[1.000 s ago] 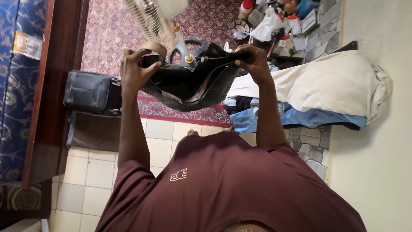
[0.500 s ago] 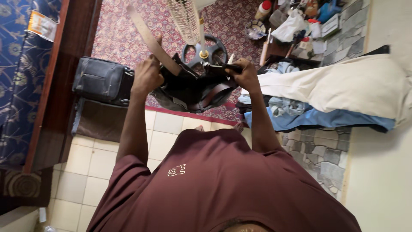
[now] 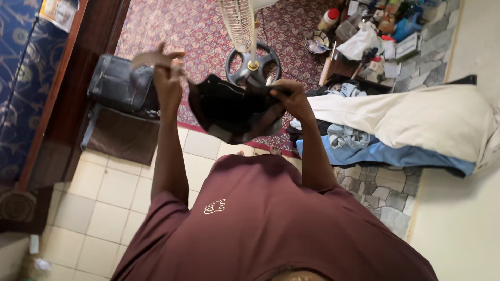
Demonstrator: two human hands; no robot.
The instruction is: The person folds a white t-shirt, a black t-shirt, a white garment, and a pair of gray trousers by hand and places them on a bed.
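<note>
Tiled floor, red patterned rug (image 3: 172, 31) below.
My left hand (image 3: 167, 78) pinches the tan belt (image 3: 148, 58); right hand (image 3: 291, 99) grips the dark trousers (image 3: 229, 109), spreading them (waistband taut).

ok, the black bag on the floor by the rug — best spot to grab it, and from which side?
Probably the top edge of the black bag, coming from above. It lies flat on the floor beside the brown mat, with its broad face up and no clear handle showing. Both hands are busy: the left hand holds a belt, and the right hand holds a dark garment.
</note>
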